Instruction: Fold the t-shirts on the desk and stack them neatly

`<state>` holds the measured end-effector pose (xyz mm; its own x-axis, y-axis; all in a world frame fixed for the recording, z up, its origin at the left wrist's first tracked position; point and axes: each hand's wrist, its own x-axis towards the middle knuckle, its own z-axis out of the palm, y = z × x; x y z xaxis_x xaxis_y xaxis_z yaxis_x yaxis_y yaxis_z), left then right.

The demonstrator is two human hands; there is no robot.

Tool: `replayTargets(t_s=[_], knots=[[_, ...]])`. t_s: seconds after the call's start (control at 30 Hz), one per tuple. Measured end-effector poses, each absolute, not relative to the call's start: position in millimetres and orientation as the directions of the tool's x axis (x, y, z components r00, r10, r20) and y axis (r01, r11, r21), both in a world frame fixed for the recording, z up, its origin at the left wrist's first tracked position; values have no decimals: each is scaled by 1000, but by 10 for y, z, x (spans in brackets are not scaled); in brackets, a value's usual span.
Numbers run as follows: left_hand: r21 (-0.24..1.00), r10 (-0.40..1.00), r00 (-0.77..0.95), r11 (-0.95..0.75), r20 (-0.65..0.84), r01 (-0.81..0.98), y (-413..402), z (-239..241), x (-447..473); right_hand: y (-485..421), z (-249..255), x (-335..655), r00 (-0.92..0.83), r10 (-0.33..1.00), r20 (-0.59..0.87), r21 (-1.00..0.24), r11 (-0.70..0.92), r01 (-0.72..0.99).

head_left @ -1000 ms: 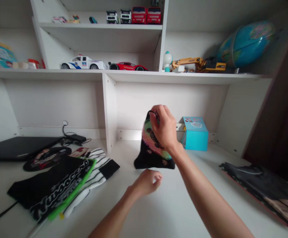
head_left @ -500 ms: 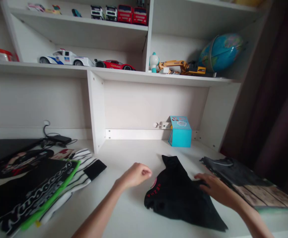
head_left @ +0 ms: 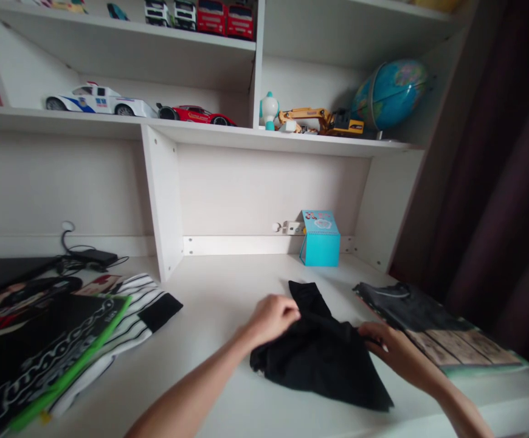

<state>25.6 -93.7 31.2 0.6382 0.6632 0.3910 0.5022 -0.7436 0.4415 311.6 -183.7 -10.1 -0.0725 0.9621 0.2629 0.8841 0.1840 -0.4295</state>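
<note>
A black shirt (head_left: 323, 359) lies partly folded on the white desk, one narrow part pointing toward the back. My left hand (head_left: 273, 316) is closed at its upper left edge, pinching the cloth. On the other side, my right hand (head_left: 383, 340) grips the right edge between thumb and fingers. Between the two hands the fabric is bunched and a little raised. The fingertips of my left hand are partly hidden by the hand itself.
A folded grey shirt (head_left: 428, 322) lies at the right. Left are a black-and-green printed garment (head_left: 64, 353), a striped garment (head_left: 141, 304) and a black adapter (head_left: 93, 255). A blue desk calendar (head_left: 321, 243) stands behind. Shelves above hold toy vehicles and a globe (head_left: 392, 94).
My left hand has moved right onto the black shirt and closed on its edge. The red lettering is now covered by cloth. The view has shifted slightly right.
</note>
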Motion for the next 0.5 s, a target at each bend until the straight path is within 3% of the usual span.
replayTargets(t_s=[0.07, 0.13, 0.2, 0.27, 0.3, 0.37, 0.43, 0.5], knots=[[583, 856, 352, -515, 377, 628, -594, 387, -74, -2006, 73, 3048, -71, 957, 280, -426, 191, 884], [601, 967, 85, -216, 238, 769, -302, 416, -449, -2204, 230, 2929, -85, 959, 269, -441, 201, 875], [565, 982, -31, -80, 185, 821, -162, 414, -742, -2366, 329, 2774, -113, 964, 241, -476, 219, 852], [525, 973, -56, -71, 222, 848, -229, 432, -850, -2444, 358, 2609, -155, 966, 208, -522, 244, 817], [516, 966, -9, -130, 258, 847, -338, 462, -824, -2449, 353, 2530, -170, 965, 200, -546, 254, 799], [513, 917, 252, -383, 309, 768, -666, 558, -638, -2407, 327, 2386, -165, 963, 214, -589, 262, 764], [548, 716, 643, -664, 271, 509, -1049, 663, -353, -2341, 313, 2252, -129, 958, 257, -619, 266, 739], [593, 459, 858, -766, 232, 249, -1372, 726, -73, -2299, 346, 2133, -123, 949, 289, -639, 287, 713]])
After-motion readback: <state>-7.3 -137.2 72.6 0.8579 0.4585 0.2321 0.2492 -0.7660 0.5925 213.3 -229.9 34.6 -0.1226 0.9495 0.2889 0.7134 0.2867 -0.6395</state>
